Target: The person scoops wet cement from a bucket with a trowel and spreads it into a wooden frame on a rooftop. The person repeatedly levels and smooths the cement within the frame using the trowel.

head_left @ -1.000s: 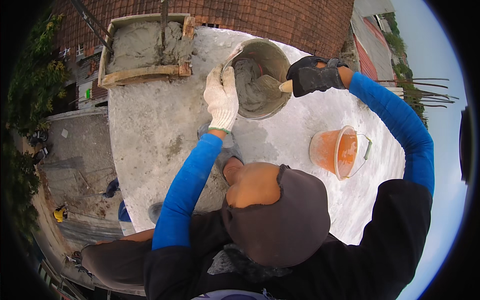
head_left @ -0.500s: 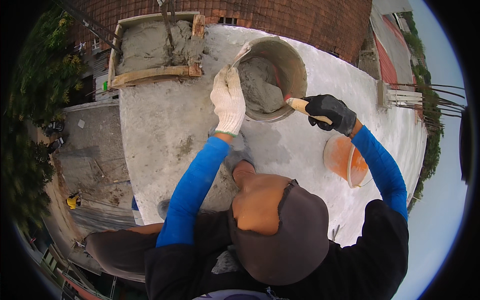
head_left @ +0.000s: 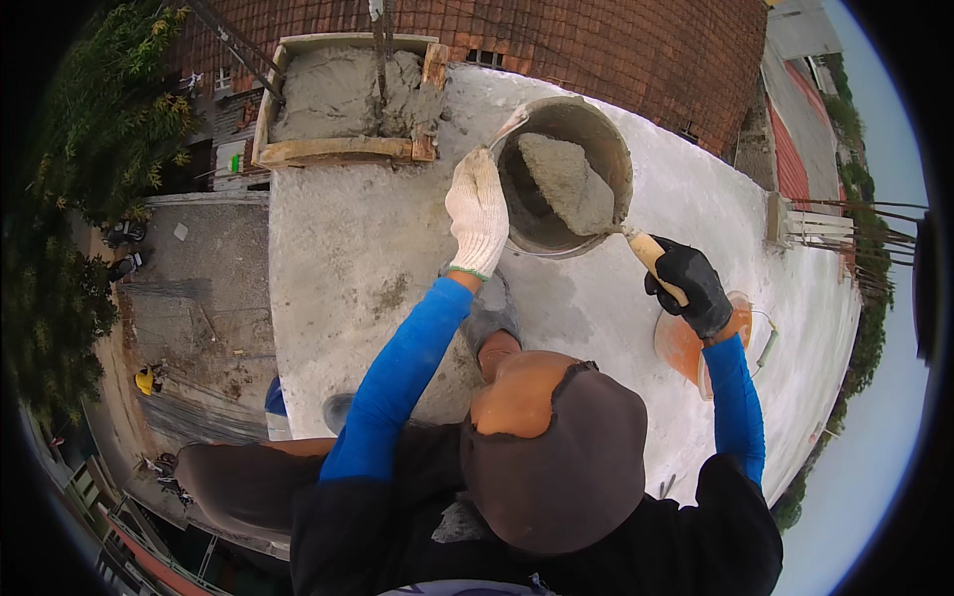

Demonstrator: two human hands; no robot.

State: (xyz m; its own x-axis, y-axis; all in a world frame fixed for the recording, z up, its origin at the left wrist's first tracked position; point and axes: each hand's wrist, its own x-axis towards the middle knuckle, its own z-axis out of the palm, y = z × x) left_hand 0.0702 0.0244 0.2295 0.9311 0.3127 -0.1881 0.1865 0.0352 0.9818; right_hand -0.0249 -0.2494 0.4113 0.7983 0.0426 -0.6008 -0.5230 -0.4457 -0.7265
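The bucket stands on the slab, and a pale, wedge-shaped load of mortar now lies across its mouth, apparently borne on the trowel, whose blade is mostly covered. Half a second ago that mortar sat lower, against the bucket's left inner side; now dark space shows beside and below it, so the scooping looks done and the load seems lifted clear of what remains. The trowel's handle sticks out past the bucket's lower right rim, and the gloved right hand has its fingers wrapped around it. The left hand, in a white knit glove, has its fingers curled onto the bucket's left edge; whether they pinch the rim or the bail, I cannot tell. Right of the bucket and nearer the person is an orange pail, partly behind the right wrist. Left of and beyond the bucket is a mortar-filled wooden box. No brand, label or writing can be read.
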